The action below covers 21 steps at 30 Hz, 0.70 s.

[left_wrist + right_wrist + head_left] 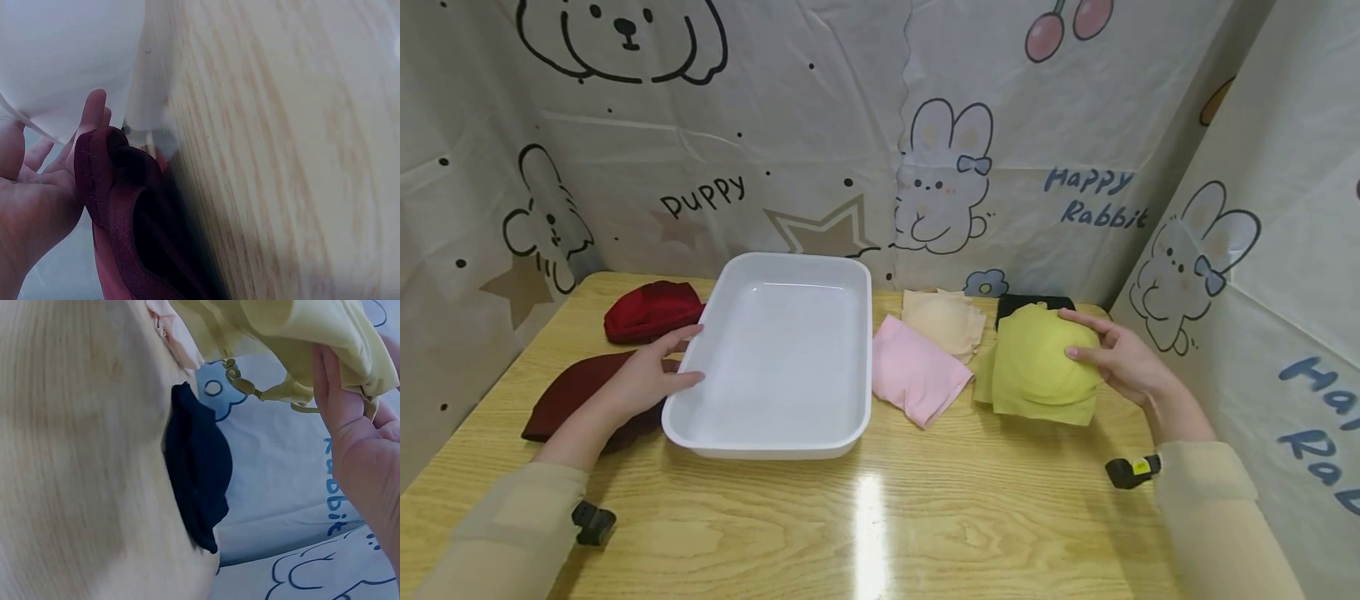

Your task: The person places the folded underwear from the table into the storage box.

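Note:
At its left rim, the white plastic tub (775, 350) is gripped by my left hand (651, 375), thumb inside and fingers below the rim in the left wrist view. My right hand (1123, 358) holds a folded yellow-green bra (1045, 367) by its right side. The right wrist view shows this bra (294, 331) raised off the table, a thin strap hanging from it. Under my left forearm lies a maroon folded garment (576, 392), its stitched edge close to the fingers in the left wrist view. A black folded garment (200, 469) lies behind the yellow-green bra.
A red folded garment (651, 312) sits left of the tub. Between the tub and the yellow-green bra, a pink garment (917, 371) partly overlaps a beige one (943, 321). Printed cloth (820, 125) hangs behind the wooden table (962, 517) and along its sides.

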Each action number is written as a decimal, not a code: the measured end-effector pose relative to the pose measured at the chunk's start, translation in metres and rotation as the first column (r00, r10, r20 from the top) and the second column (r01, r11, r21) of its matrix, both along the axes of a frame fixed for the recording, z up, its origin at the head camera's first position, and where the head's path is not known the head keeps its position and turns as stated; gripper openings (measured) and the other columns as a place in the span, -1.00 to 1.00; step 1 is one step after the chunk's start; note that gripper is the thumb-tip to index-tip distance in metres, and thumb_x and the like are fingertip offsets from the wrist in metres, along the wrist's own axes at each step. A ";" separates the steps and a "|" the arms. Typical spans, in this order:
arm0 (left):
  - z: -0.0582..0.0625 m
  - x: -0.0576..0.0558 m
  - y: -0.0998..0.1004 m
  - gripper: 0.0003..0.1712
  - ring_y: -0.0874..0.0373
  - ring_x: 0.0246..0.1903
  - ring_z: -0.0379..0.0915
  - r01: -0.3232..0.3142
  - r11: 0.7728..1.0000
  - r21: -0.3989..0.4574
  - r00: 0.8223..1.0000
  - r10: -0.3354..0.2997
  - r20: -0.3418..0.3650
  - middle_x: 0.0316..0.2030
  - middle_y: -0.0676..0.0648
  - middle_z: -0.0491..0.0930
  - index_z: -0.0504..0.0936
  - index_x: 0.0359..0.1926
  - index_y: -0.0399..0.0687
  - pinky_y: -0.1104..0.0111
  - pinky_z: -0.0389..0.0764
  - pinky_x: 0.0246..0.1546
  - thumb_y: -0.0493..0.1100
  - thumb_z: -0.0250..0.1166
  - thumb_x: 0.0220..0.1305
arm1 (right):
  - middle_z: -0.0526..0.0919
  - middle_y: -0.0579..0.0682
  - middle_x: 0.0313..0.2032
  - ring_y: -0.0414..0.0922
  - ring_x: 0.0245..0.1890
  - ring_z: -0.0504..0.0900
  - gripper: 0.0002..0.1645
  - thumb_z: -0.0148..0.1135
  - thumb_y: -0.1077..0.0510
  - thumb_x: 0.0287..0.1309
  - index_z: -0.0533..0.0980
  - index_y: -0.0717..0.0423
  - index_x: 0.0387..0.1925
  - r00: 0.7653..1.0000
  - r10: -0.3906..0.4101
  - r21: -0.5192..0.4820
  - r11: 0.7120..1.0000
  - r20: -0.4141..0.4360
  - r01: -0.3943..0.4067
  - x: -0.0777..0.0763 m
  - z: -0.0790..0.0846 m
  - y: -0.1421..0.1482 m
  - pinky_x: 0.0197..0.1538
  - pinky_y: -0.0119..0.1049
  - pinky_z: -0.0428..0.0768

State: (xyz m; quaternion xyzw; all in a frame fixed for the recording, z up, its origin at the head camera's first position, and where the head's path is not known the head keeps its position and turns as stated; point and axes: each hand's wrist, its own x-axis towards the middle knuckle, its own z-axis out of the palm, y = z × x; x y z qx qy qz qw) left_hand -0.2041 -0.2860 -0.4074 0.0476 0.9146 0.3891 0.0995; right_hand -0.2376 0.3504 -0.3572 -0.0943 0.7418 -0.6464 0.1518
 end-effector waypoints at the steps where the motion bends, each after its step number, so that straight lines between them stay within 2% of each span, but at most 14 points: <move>1: 0.000 0.000 0.000 0.00 -0.35 0.15 0.30 0.001 1.000 -0.001 1.000 -0.001 -0.001 0.29 -0.39 0.16 -0.06 0.48 -0.01 0.00 0.57 -0.02 0.07 0.31 0.18 | 0.14 -0.07 0.24 -0.21 -0.14 0.63 -0.22 0.18 0.36 0.18 0.17 0.03 0.39 1.000 -0.006 0.006 1.000 -0.005 0.006 0.000 0.002 -0.001 -0.14 -0.31 0.65; 9: 0.001 -0.001 0.001 -0.01 -0.36 0.16 0.29 0.002 1.000 -0.009 1.000 -0.002 -0.005 0.29 -0.39 0.15 -0.06 0.48 -0.01 -0.02 0.55 -0.01 0.07 0.31 0.18 | 0.39 -0.07 0.09 -0.18 -0.18 0.65 -0.24 0.17 0.37 0.19 0.18 0.02 0.38 0.998 -0.042 0.058 0.997 -0.042 0.045 0.006 0.018 -0.007 -0.16 -0.30 0.67; 21: 0.000 -0.001 -0.001 -0.01 -0.36 0.16 0.30 -0.004 1.000 -0.009 1.000 0.004 -0.002 0.29 -0.39 0.16 -0.05 0.47 0.00 -0.01 0.57 -0.03 0.07 0.31 0.18 | 0.39 -0.05 0.12 -0.17 -0.12 0.65 -0.26 0.14 0.44 0.17 0.21 0.07 0.36 0.997 -0.018 -0.027 1.000 -0.077 0.016 0.010 0.044 -0.023 -0.11 -0.27 0.65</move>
